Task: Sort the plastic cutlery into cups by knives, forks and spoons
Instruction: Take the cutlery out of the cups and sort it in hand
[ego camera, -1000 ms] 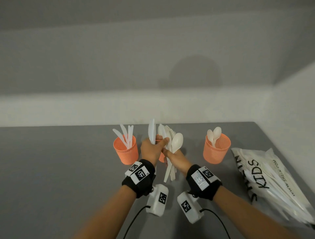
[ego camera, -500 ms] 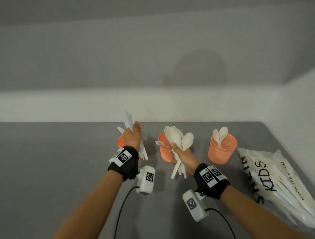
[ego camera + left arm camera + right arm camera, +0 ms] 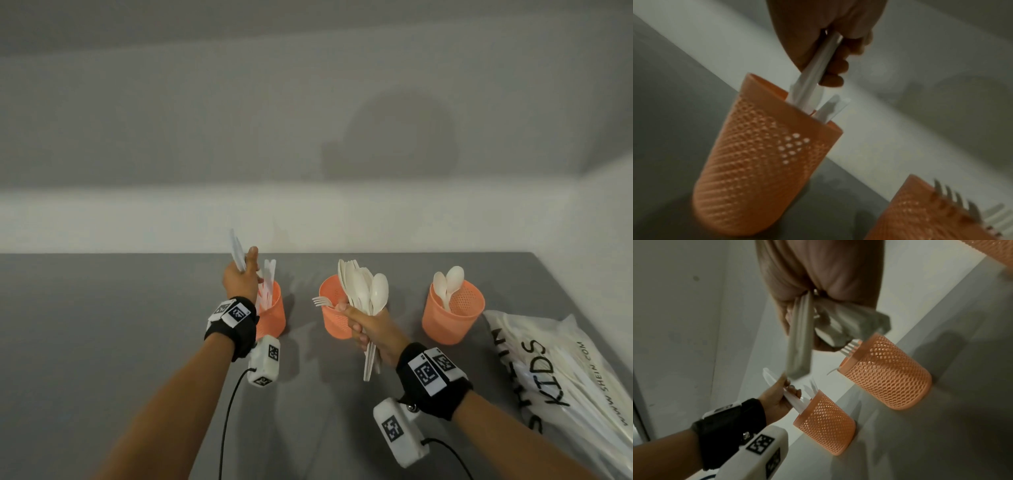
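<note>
Left hand (image 3: 239, 279): moved left from the bundle, fingers curled on white knives (image 3: 818, 68), tips entering left orange cup (image 3: 272, 313) | right hand (image 3: 371, 330): still gripping mixed cutlery bundle (image 3: 363, 291) before middle fork cup (image 3: 334, 320) | spoon cup (image 3: 452, 317) right | knives nearly sorted.

Open table (image 3: 102, 325) left of cups; bag (image 3: 565, 370) blocks right edge.

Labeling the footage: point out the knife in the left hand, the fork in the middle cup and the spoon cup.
knife (image 3: 819, 65), left wrist view, handle.
fork (image 3: 320, 301), head view, tines.
spoon cup (image 3: 448, 325), head view, front wall.
</note>
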`<state>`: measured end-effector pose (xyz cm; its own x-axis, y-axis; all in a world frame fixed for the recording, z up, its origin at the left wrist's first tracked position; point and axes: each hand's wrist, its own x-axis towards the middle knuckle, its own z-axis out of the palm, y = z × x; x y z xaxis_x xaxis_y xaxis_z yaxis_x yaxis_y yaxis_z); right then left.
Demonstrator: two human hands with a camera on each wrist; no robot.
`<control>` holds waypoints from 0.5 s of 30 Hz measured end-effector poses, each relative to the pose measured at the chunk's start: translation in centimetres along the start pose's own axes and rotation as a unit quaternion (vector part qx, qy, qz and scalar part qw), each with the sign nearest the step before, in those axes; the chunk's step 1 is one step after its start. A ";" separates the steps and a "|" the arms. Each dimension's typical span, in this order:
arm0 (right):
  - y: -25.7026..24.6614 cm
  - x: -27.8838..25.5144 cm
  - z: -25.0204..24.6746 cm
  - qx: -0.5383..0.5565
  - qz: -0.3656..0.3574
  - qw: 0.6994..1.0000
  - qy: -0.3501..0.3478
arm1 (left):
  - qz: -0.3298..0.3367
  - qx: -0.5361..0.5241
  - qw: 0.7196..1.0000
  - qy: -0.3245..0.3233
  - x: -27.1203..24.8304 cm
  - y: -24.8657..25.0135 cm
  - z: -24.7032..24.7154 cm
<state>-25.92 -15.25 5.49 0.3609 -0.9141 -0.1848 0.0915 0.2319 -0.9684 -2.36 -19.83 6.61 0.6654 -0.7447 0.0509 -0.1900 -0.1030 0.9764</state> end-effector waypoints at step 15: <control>-0.5 -1.3 2.2 0.035 0.021 0.998 -0.053 | 0.005 -0.080 0.948 -0.308 -10.2 3.7 0.7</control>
<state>-24.36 -13.42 6.55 0.4619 -0.8634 -0.2030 0.1364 0.2953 -0.9456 -10.39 -13.04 9.59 0.1061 -0.9941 -0.0230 -0.0496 -0.0284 0.9984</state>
